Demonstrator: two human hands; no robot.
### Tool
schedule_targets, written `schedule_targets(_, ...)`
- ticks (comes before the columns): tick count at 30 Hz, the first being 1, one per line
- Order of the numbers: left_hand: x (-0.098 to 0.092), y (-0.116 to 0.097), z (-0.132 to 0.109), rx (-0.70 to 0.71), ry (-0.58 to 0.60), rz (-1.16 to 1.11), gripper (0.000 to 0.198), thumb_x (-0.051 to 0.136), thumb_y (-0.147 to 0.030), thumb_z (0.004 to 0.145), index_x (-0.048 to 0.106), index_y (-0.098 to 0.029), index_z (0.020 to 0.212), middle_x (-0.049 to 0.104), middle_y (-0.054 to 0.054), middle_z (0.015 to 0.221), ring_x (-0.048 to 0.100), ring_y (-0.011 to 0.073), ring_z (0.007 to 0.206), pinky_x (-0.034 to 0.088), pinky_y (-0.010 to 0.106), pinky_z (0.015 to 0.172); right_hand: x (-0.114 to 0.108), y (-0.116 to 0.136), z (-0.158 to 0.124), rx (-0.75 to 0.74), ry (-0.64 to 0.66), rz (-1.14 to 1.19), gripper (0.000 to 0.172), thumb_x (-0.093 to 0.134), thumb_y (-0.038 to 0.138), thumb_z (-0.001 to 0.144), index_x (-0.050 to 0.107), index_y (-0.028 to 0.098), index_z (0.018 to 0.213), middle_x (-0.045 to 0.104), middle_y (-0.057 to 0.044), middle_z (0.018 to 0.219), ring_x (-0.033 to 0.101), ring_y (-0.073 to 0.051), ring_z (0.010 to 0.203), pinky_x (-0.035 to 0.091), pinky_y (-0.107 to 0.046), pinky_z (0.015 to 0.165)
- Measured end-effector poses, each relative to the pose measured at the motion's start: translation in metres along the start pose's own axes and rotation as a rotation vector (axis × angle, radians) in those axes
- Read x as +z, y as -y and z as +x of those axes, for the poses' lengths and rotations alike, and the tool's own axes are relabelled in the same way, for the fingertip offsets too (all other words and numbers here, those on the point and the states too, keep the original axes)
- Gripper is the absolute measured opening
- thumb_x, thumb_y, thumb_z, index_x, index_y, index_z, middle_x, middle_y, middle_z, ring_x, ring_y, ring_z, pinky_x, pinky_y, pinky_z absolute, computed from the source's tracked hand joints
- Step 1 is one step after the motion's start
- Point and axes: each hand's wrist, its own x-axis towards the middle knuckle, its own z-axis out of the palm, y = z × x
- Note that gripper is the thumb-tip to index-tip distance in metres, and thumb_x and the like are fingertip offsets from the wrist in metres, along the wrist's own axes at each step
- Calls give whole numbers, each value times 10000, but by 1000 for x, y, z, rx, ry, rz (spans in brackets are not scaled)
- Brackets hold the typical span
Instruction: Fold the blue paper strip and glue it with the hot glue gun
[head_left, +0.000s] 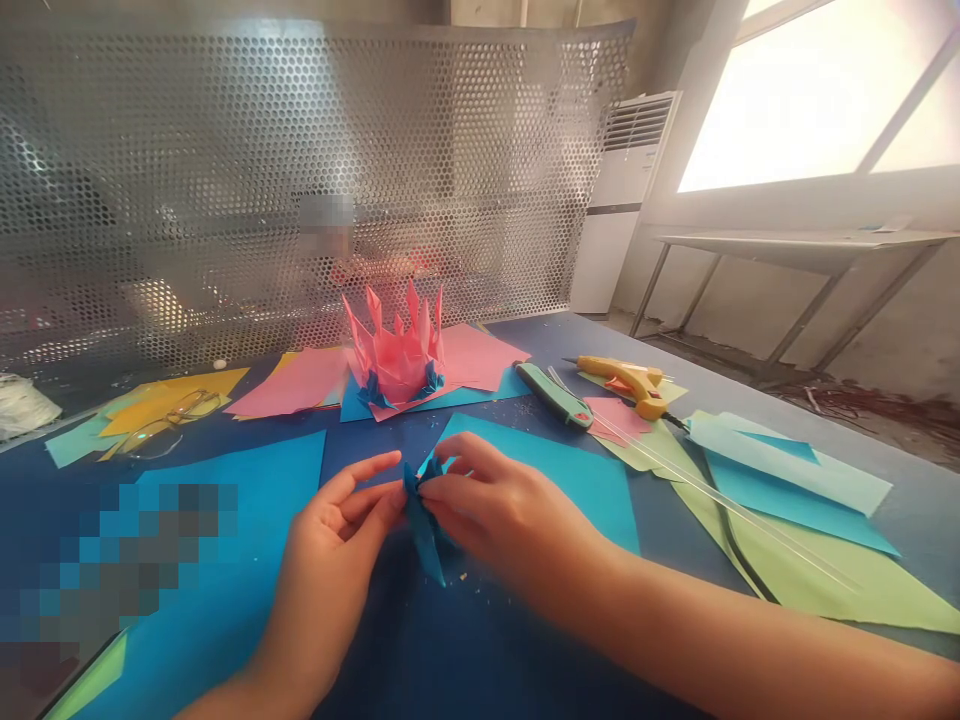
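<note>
Left hand (326, 535) and right hand (510, 500) pinching a folded blue paper (427, 545) just below the frame's centre.
The left forearm rises from the bottom edge, thumb and a finger gripping the paper's left side, index finger stretched above it; the right forearm slants in from the lower right, wrist low, fingers curled and closed on the paper's upper right.

The right hand (501, 500) partly hides the folded blue paper (426, 548)
</note>
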Motion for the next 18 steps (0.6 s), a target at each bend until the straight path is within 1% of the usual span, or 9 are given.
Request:
schedule_targets(3, 1, -2, -2, 19, 7, 15, 531, 732, -505, 709, 591, -264, 1160, 747, -49, 807, 640, 85, 743, 478, 140, 666, 0, 2, 0, 38, -24, 36, 160, 496, 132, 911, 644, 149, 854, 582, -130, 1040, 640, -164, 692, 534, -292, 606)
schedule_targets(5, 2, -3, -4, 39, 6, 38, 529, 723, -536, 701, 607, -266, 1141, 751, -44, 832, 649, 91, 753, 486, 140, 659, -1, 4, 1, 79, -41, 88, 97, 534, 128, 884, 616, 171, 858, 578, -94, 1029, 619, -132, 646, 541, -279, 598)
schedule_targets(7, 3, -3, -7, 61, 3, 74, 500, 703, -564, 706, 634, -275, 1108, 753, -36, 916, 661, 104, 842, 494, 138, 694, -1, 7, 2, 132, -66, 157, 85, 560, 102, 855, 585, 181, 837, 561, -60, 1011, 598, -93, 616, 546, -236, 585)
schedule_targets(10, 3, -2, -10, 91, 5, 135, 442, 668, -595, 722, 682, -295, 1047, 737, -43, 1045, 621, 129, 1053, 477, 141, 817, 0, 9, 4, 208, -117, 242, 116, 559, 65, 836, 558, 176, 802, 527, -42, 1013, 560, -39, 559, 544, -180, 557)
schedule_targets(12, 2, 0, -11, 96, 10, 167, 422, 668, -595, 721, 700, -309, 1030, 733, -53, 1070, 598, 142, 1107, 459, 154, 870, 0, 10, 4, 233, -142, 268, 117, 561, 56, 829, 568, 170, 801, 515, -44, 1023, 544, -25, 541, 537, -166, 534)
schedule_targets(15, 0, 1, -8, 85, 37, 185, 413, 674, -582, 722, 717, -300, 1020, 744, -45, 1031, 624, 165, 1039, 471, 195, 860, 2, 8, 3, 228, -153, 265, 123, 572, 60, 827, 619, 174, 820, 514, -45, 1037, 546, -30, 555, 525, -175, 534)
schedule_targets(18, 0, 3, -3, 62, 55, 167, 408, 669, -570, 736, 725, -274, 1010, 750, -30, 969, 629, 178, 968, 474, 226, 832, 1, 5, 2, 202, -115, 226, 136, 593, 67, 816, 666, 181, 821, 532, -52, 1045, 543, -42, 542, 505, -203, 516)
